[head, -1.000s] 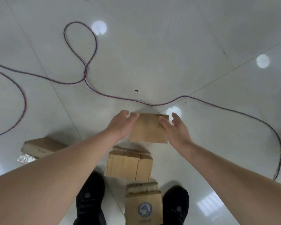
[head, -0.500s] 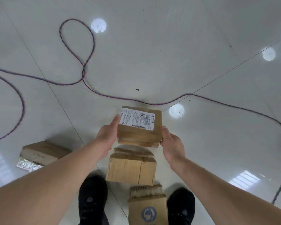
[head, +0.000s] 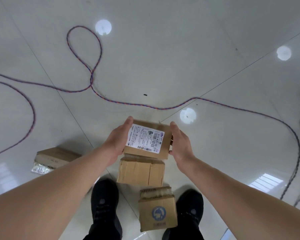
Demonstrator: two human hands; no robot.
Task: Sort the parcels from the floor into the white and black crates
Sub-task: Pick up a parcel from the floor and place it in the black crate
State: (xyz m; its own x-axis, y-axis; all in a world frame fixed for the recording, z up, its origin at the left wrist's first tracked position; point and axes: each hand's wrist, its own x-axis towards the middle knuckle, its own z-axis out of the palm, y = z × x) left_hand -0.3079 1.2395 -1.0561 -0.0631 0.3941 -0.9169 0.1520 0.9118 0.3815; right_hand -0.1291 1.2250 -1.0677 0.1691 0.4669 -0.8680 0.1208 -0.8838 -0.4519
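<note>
Over the floor, left hand, right hand clasping labelled parcel

The left hand and the right hand hold the labelled parcel by its sides, above the floor. Under it lies a plain parcel. A logo parcel stands between the shoes, and a third parcel lies further left. A twisted cable crosses the floor.

The left hand and right hand are bare, and the arms too. The left shoe and right shoe are black with laces.
</note>
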